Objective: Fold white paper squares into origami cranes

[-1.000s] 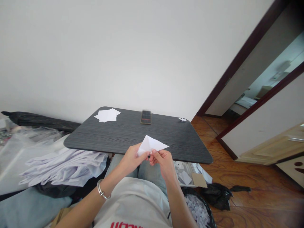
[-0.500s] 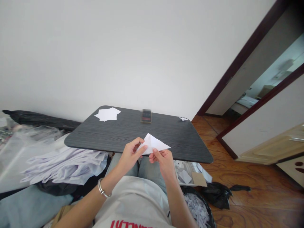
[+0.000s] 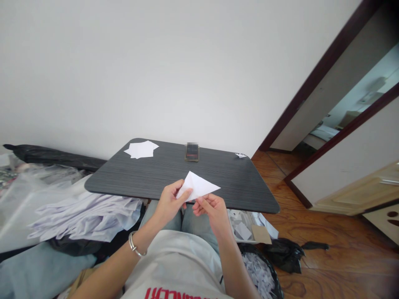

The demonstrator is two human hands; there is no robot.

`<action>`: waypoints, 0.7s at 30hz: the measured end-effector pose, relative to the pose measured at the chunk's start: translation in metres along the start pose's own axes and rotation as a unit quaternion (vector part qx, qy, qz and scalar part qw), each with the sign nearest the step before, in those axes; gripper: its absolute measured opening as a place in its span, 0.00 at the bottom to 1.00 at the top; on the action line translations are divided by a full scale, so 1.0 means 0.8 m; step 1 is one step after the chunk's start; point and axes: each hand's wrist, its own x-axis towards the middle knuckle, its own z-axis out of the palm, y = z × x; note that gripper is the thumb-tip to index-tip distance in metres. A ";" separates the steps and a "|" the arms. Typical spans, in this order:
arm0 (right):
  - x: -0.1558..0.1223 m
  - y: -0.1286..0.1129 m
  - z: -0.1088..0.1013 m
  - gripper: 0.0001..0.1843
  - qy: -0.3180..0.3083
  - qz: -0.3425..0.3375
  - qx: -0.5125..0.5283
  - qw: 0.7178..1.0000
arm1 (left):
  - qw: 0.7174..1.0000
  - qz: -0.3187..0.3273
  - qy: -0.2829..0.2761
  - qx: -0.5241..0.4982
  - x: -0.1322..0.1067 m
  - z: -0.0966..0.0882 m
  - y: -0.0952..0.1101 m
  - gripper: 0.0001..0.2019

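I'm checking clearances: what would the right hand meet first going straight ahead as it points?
Probably the folded white paper, just ahead of the right hand; depth is unclear, so they may be touching.

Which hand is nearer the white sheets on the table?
Left. The left hand is below and right of the white sheets in the picture; the right hand is farther right.

Between the white paper sheets [image 3: 141, 150] and the small dark rectangular object [image 3: 192, 153], the dark grey wood-grained table [image 3: 131, 180] gives passage; the folded white paper triangle [image 3: 200, 184] blocks the near middle edge, and the white wall [image 3: 187, 74] the far side.
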 end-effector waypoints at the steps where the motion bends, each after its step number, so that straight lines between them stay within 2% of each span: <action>1: -0.001 -0.001 0.001 0.11 -0.002 0.002 -0.005 1.000 | 1.000 0.001 -0.001 0.003 0.000 0.000 0.000 0.13; 11: -0.001 -0.003 0.007 0.13 0.009 0.010 -0.004 1.000 | 0.996 0.029 0.016 0.084 -0.003 0.000 -0.002 0.12; 21: -0.001 0.002 0.007 0.13 0.023 -0.013 -0.001 1.000 | 0.998 0.021 0.002 0.066 -0.002 0.002 -0.004 0.13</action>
